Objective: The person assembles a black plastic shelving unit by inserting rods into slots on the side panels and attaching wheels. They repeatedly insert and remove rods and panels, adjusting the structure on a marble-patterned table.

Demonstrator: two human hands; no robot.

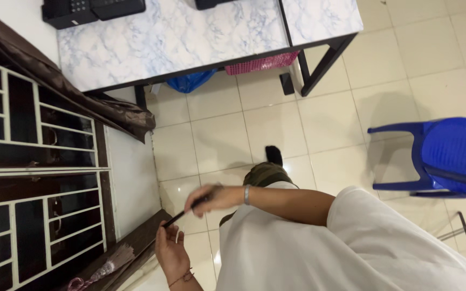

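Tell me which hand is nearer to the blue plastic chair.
Right. The right hand, gripping a thin dark stick, is a little closer to the blue plastic chair; the left hand sits lower and further toward the window side.

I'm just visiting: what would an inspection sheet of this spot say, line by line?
Surface: pale tiled floor, glossy.
Job's things: thin dark stick, held between both hands.
Clutter: blue bag and pink basket under the marble-patterned table; broom by the wall.
Hands: right hand grips the stick's upper end; left hand meets its lower end.
Cables: nothing seen.
Surroundings: barred window, brown curtain, blue plastic chair, black device on the table.
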